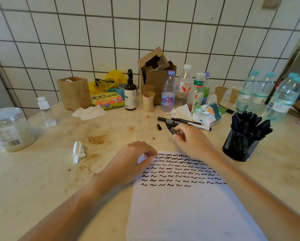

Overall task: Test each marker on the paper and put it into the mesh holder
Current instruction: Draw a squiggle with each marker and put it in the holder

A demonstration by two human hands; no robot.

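Note:
A white paper (180, 211) lies in front of me with several rows of black squiggles across its upper half. My left hand (133, 160) rests on the paper's top left corner with its fingers curled down. My right hand (191, 140) pinches a black marker (171, 129) just beyond the paper's top edge. Two more black markers (180, 121) lie on the table behind that hand, and a loose black cap (159, 127) sits to their left. The black mesh holder (239, 146) stands at the right, packed with several black markers.
A crumpled tissue (78, 151) lies left of the paper. A big clear jar (8, 129) and a small white bottle (46, 112) stand at the far left. Water bottles (168, 93), paper cups, a cardboard box (154, 75), a wooden box and a tissue pack (208, 113) crowd the back.

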